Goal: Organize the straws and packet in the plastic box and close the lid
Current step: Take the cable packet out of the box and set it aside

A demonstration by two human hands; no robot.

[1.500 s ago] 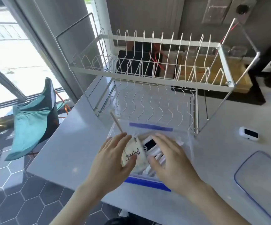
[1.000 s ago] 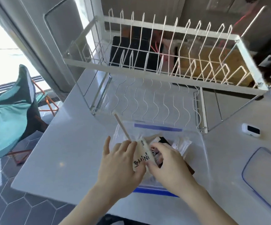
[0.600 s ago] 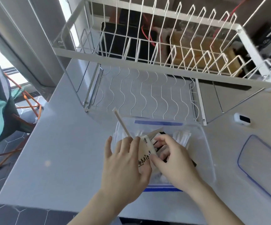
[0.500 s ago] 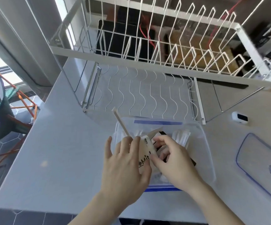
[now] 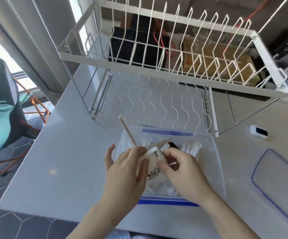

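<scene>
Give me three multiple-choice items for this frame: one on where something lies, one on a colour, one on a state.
1. Where does the lid lie?
A. on the counter right of the plastic box
B. on the dish rack
C. on the box

2. What colour are the strips on the box's rim?
A. red
B. blue
C. green

3. What is the state of the packet?
A. flat on the counter
B. on the rack
C. held over the box by the left hand and right hand

Answers: 1 A, the lid rests apart, at the right edge. 2 B, both visible strips are blue. 3 C, both hands grip it.
</scene>
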